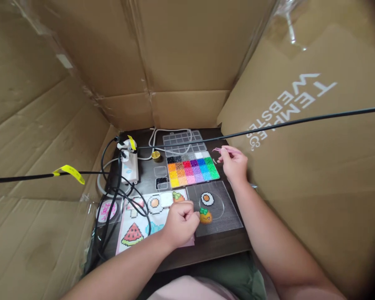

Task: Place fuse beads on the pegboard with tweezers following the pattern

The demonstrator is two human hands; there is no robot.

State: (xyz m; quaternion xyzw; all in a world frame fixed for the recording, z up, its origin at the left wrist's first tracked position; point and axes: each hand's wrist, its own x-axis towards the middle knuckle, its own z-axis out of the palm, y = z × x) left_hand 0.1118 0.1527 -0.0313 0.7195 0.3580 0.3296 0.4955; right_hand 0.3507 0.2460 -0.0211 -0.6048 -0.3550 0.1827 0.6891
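Observation:
My right hand grips pink tweezers beside the right edge of a sorted bead case. Their tips point left, apart from the beads. My left hand is curled into a fist over the printed pattern sheet, with nothing showing in it. Just right of that fist lies a clear pegboard. On the board sit a fried-egg bead design and an orange bead design with a green top. The left forearm hides part of the sheet.
A white power strip with tangled black cables stands at left. A black cable crosses above the table. Behind the case lies a clear divided lid. Nearby are a gold tin and small black-bead tray. Cardboard walls surround everything.

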